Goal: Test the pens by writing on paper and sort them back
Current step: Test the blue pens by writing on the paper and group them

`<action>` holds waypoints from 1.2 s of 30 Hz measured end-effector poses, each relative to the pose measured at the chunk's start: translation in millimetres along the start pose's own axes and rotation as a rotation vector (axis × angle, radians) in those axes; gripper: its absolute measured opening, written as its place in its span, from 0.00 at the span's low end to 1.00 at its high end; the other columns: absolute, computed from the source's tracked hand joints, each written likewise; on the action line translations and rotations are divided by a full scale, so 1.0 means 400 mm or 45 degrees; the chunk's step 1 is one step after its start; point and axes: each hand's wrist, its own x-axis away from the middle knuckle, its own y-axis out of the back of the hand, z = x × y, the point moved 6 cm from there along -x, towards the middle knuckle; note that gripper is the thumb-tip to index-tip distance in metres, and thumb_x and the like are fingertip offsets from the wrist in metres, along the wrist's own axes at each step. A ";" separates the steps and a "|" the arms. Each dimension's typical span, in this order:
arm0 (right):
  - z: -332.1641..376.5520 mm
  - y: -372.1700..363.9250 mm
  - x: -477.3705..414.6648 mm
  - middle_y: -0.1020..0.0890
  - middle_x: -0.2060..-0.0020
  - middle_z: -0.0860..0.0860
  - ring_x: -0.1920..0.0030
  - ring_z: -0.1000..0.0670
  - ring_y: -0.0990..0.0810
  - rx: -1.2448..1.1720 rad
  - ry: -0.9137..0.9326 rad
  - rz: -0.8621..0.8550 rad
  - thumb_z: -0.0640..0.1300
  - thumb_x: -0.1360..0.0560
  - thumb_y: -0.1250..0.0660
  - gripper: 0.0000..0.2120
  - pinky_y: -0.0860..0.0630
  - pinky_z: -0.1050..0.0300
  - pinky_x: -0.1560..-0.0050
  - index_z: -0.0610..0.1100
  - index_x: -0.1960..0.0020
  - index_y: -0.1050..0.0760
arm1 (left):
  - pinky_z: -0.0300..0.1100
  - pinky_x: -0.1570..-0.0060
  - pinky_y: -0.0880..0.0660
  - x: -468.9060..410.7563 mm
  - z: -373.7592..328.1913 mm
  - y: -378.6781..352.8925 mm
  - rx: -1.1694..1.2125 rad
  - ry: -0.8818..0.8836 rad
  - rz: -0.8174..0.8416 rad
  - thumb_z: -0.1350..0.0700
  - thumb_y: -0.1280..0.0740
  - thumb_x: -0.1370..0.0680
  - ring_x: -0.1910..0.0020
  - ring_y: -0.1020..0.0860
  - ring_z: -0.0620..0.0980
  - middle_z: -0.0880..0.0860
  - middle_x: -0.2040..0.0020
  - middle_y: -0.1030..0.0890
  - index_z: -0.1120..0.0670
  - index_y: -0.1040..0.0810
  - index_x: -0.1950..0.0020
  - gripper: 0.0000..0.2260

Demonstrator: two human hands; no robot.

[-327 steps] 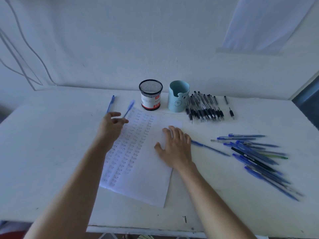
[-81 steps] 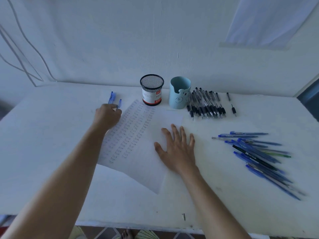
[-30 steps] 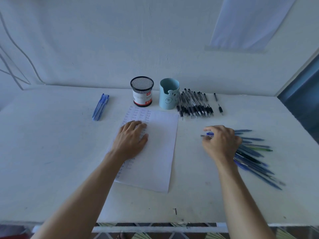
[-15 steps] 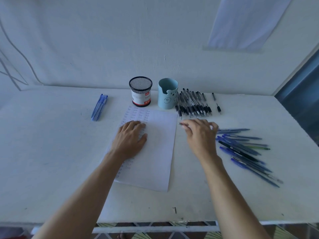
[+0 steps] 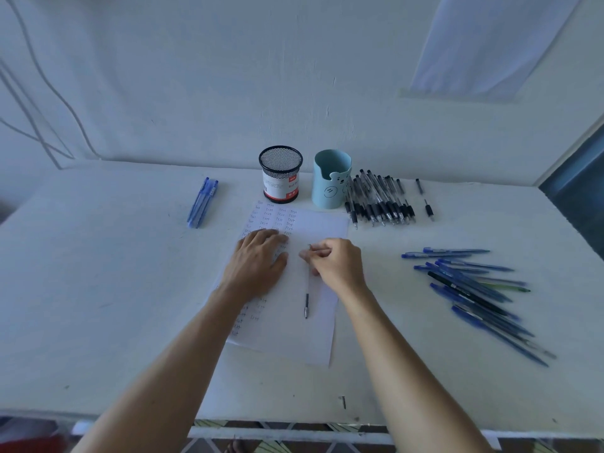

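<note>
My right hand (image 5: 336, 266) pinches a clear pen (image 5: 306, 295) (dark grip, tip toward me) beside my flat left hand (image 5: 258, 263) on the paper (image 5: 313, 338); earlier, my right hand was beyond the paper's edge.

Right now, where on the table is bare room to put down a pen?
Bare table lies left of the paper, this side of the three blue pens, and between the paper and the blue pen pile. Crowded right of the blue cup: black pens.

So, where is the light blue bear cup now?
Head view: the bear cup stands at the back, centre, between the mesh cup on the left and the black pens.
</note>
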 end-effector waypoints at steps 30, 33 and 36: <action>-0.055 0.028 0.025 0.44 0.21 0.59 0.25 0.48 0.45 1.038 0.253 0.057 0.61 0.17 0.51 0.24 0.43 0.45 0.36 0.60 0.22 0.44 | 0.43 0.65 0.28 0.038 -0.053 0.070 0.159 0.489 0.061 0.51 0.35 0.24 0.62 0.22 0.55 0.54 0.66 0.20 0.58 0.23 0.64 0.13; -0.050 0.020 0.021 0.44 0.21 0.58 0.25 0.47 0.44 1.032 0.223 0.057 0.60 0.17 0.51 0.24 0.43 0.44 0.36 0.60 0.22 0.44 | 0.44 0.67 0.30 0.051 -0.014 0.082 0.675 0.608 -0.077 0.52 0.38 0.20 0.70 0.24 0.50 0.51 0.65 0.16 0.58 0.24 0.59 0.12; -0.046 0.013 0.026 0.44 0.21 0.57 0.24 0.46 0.46 1.056 0.239 0.026 0.60 0.18 0.50 0.24 0.43 0.44 0.37 0.59 0.22 0.44 | 0.42 0.73 0.31 0.069 0.031 0.075 1.247 0.697 -0.280 0.57 0.42 0.17 0.74 0.25 0.53 0.59 0.60 0.15 0.60 0.29 0.53 0.09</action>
